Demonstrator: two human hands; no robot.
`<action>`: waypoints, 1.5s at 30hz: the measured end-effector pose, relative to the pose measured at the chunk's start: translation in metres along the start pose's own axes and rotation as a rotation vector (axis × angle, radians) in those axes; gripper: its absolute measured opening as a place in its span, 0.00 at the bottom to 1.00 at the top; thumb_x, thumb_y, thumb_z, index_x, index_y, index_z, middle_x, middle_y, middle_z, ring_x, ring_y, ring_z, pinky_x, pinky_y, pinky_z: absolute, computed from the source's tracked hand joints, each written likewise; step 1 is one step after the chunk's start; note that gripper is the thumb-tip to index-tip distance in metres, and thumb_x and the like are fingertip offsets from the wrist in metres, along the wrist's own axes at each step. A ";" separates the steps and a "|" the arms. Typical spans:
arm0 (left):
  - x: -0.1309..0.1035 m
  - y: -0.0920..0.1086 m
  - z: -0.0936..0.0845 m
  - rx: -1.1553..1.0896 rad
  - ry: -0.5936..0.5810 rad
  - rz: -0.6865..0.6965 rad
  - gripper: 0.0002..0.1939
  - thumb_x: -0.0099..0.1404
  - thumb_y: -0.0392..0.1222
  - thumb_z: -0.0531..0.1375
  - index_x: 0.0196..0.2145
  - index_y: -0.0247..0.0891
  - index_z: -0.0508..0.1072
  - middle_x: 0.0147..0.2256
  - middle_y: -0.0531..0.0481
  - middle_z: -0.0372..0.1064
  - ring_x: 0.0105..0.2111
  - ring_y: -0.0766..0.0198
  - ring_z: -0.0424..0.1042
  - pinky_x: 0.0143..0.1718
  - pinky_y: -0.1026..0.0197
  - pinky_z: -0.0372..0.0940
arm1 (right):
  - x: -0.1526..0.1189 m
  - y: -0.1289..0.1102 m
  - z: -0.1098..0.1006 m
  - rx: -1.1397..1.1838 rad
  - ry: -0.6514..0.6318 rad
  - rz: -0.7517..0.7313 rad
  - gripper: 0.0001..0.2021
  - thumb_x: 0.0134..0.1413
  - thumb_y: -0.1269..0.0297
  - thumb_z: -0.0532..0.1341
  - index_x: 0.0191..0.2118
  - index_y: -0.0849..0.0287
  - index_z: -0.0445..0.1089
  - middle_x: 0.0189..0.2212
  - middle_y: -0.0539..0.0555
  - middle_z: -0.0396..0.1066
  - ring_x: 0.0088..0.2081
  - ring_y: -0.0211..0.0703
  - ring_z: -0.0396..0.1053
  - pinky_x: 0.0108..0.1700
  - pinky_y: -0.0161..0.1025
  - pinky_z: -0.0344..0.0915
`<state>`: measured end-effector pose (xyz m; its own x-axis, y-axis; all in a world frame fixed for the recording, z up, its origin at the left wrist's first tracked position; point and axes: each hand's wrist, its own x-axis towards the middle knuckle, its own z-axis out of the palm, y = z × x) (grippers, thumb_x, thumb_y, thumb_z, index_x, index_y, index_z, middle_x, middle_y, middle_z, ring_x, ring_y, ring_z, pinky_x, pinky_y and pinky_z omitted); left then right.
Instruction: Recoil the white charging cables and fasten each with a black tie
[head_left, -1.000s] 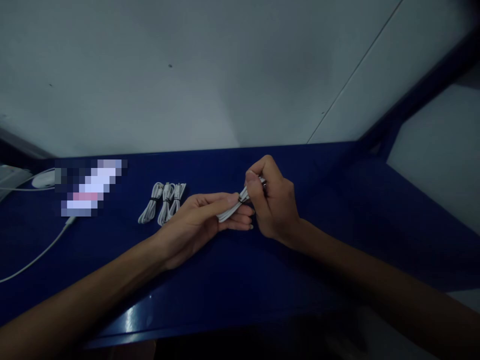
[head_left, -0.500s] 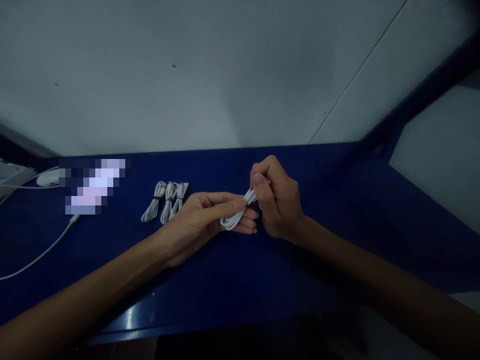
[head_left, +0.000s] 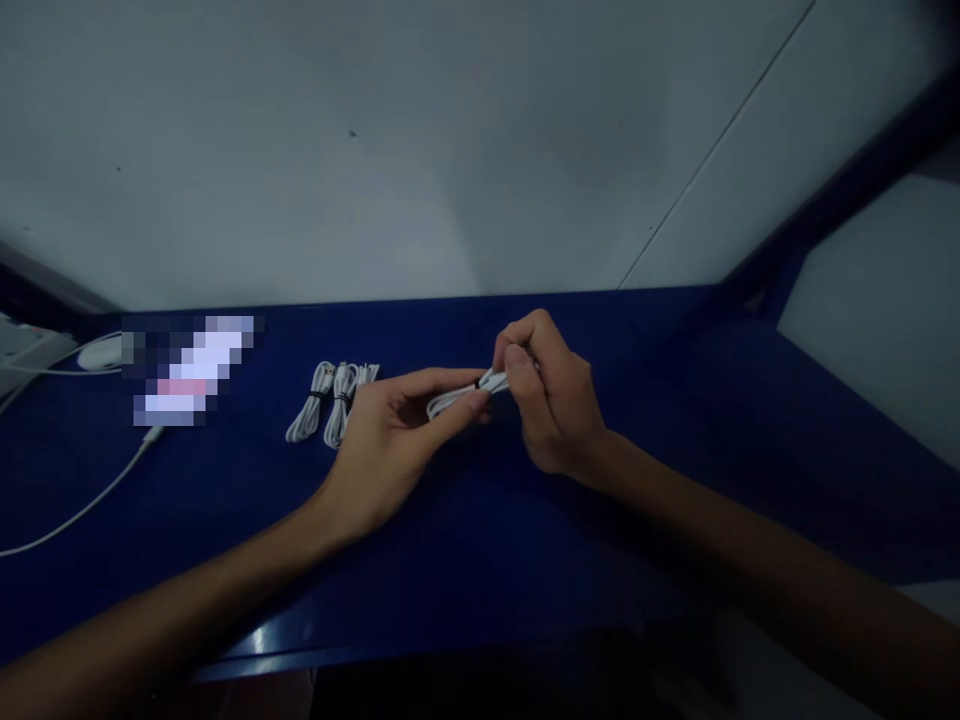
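A white cable [head_left: 450, 401], folded into a bundle with a black tie round its middle, is held between both hands above the blue table. My left hand [head_left: 397, 430] grips its looped end, thumb on the near side and fingers behind. My right hand [head_left: 551, 400] is closed on the other end with thumb and bent fingers, which hide the cable's tips. Left of my left hand, several similar tied white cables [head_left: 309, 405] lie side by side on the table, the rightmost partly covered by that hand.
On the blue table [head_left: 465, 580], a blurred-out lit device [head_left: 199, 370] lies at left with a white cord [head_left: 97, 510] plugged into it. Beside it are a white rounded object [head_left: 101, 352] and a pale box-like thing [head_left: 34, 350]. A grey wall [head_left: 420, 170] rises behind the table.
My left hand has turned over and shifted slightly left and up, its fingers now mostly behind the cable bundle. The bundle lies flatter. My right hand keeps its grip, nearly in place.
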<state>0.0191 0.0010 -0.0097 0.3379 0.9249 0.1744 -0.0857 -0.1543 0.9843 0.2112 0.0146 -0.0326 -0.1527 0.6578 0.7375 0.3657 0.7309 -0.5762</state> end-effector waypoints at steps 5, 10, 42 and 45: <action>-0.004 -0.005 -0.001 0.195 0.119 0.200 0.13 0.69 0.38 0.74 0.50 0.39 0.87 0.46 0.47 0.87 0.46 0.58 0.85 0.51 0.57 0.79 | 0.000 -0.005 0.002 0.036 -0.004 0.073 0.07 0.76 0.69 0.52 0.45 0.54 0.65 0.27 0.45 0.64 0.22 0.36 0.57 0.25 0.38 0.54; -0.007 -0.006 -0.004 0.486 0.091 0.453 0.14 0.71 0.34 0.72 0.53 0.40 0.84 0.48 0.49 0.85 0.46 0.61 0.83 0.51 0.57 0.78 | 0.002 -0.008 0.004 -0.049 -0.003 0.081 0.14 0.79 0.66 0.50 0.36 0.54 0.62 0.24 0.45 0.61 0.22 0.36 0.57 0.26 0.38 0.54; -0.007 -0.008 -0.008 0.620 0.100 0.461 0.12 0.72 0.40 0.72 0.52 0.48 0.84 0.45 0.50 0.86 0.42 0.56 0.85 0.48 0.51 0.81 | 0.004 -0.006 0.003 -0.087 -0.040 0.057 0.24 0.81 0.62 0.49 0.26 0.54 0.58 0.18 0.44 0.57 0.18 0.34 0.55 0.25 0.38 0.52; -0.006 -0.008 -0.004 0.481 0.122 0.391 0.11 0.70 0.40 0.73 0.50 0.45 0.85 0.45 0.50 0.86 0.44 0.56 0.84 0.50 0.52 0.80 | 0.004 -0.004 0.003 -0.154 -0.033 -0.001 0.22 0.80 0.64 0.49 0.28 0.54 0.59 0.19 0.44 0.58 0.19 0.34 0.57 0.27 0.39 0.53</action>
<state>0.0140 -0.0022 -0.0187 0.2545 0.7971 0.5476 0.2590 -0.6017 0.7555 0.2063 0.0147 -0.0281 -0.1820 0.6645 0.7248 0.5019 0.6966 -0.5126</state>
